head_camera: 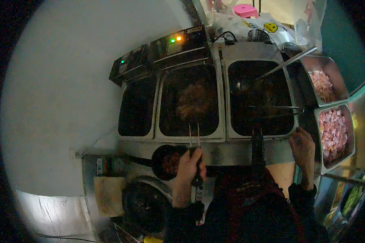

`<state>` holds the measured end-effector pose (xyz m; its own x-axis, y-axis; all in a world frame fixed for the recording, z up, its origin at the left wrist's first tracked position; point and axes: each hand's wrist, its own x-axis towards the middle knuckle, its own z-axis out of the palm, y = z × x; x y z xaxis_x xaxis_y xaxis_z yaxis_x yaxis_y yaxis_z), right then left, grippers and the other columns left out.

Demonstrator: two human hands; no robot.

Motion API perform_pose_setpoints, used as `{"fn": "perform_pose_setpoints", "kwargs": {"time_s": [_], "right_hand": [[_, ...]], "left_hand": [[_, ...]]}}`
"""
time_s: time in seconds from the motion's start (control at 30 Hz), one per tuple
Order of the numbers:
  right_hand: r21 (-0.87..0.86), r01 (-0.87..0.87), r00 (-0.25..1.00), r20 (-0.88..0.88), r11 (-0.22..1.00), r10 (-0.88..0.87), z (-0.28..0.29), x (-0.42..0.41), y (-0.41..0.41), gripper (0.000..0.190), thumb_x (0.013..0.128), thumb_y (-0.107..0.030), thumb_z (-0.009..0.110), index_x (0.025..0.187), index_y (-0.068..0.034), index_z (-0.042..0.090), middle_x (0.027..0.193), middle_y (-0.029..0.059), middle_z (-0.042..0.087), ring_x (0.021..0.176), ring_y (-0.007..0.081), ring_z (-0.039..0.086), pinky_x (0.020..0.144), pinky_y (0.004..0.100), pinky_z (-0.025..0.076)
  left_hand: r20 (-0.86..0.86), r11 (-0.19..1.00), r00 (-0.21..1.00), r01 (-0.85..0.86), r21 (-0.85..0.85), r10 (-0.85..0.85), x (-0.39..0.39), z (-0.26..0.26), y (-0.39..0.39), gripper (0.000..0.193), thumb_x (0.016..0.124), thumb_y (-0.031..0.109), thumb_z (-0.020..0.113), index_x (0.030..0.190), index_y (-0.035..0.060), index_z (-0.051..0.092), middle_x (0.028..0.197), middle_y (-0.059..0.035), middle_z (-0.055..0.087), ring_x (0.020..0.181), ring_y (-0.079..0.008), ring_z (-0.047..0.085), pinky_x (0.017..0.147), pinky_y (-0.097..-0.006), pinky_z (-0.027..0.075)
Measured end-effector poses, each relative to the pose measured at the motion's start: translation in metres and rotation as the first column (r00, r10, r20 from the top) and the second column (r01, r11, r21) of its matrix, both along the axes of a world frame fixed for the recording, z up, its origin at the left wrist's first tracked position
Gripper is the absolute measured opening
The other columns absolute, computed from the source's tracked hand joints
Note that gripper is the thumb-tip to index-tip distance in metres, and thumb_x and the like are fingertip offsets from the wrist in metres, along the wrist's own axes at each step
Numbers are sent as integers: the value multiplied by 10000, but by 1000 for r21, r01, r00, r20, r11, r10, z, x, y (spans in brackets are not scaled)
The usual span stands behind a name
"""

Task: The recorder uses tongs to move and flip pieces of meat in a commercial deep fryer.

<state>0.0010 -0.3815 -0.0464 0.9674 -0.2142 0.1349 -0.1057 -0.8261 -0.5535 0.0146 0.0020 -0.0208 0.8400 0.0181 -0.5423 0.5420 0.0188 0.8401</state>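
My left hand (190, 164) is closed around the dark handle of a fryer basket (194, 101), whose two metal rods reach over the front rim into the middle fryer tank (221, 121). Brown food shows dimly in that tank. My right hand (301, 144) is by the front right corner of the right fryer tank (226, 106), its fingers curled; whether it holds anything is unclear. A second dark handle (257, 148) juts out over the front of this tank. Metal tongs (298, 109) and a long metal-handled utensil (295, 60) lie across its right side.
Two metal trays of raw cut meat (333, 130) (321, 85) stand at the right. A dark pan (164, 162) with reddish contents and a large round wok (144, 205) are front left. Control boxes (179, 45) with lit lamps stand behind the tanks. A pink stool (245, 11) is beyond.
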Motion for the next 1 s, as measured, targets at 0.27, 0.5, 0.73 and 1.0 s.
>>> {"fn": "perform_pose_setpoints", "kwargs": {"time_s": [0.27, 0.5, 0.73, 1.0], "right_hand": [[-112, 12, 999, 32, 994, -9, -9, -1, 3, 228, 833, -231, 702, 980, -59, 676, 1148, 207, 618, 1044, 390, 583, 892, 468, 484], [-134, -18, 1000, 4, 991, 19, -2, -4, 2, 212, 822, -181, 697, 963, -24, 684, 1241, 191, 600, 1093, 354, 591, 920, 429, 483], [-79, -33, 998, -62, 996, 28, 7, 2, 0, 207, 827, -172, 694, 971, -23, 679, 1239, 197, 597, 1093, 368, 587, 909, 423, 490], [-131, -88, 990, 97, 987, 101, 2, -2, 3, 209, 841, -196, 679, 970, -32, 675, 1099, 185, 641, 994, 385, 601, 844, 455, 497]], "left_hand": [[-40, 993, 996, -77, -84, 74, 18, -2, 10, 268, 1004, 288, 488, 903, 40, 495, 578, -43, 479, 394, -190, 492, 358, -357, 441], [-93, 992, 994, -69, -108, 59, -17, 10, 10, 302, 995, 318, 505, 896, 33, 513, 590, -39, 485, 396, -183, 491, 358, -355, 443], [-69, 992, 995, -78, -102, 71, 6, 0, 14, 293, 991, 322, 514, 903, 44, 533, 570, -39, 476, 404, -178, 479, 351, -340, 410], [-31, 987, 996, -81, -140, 78, 15, -11, 22, 267, 989, 298, 523, 880, 54, 516, 561, -36, 460, 396, -184, 473, 362, -357, 423]]}}
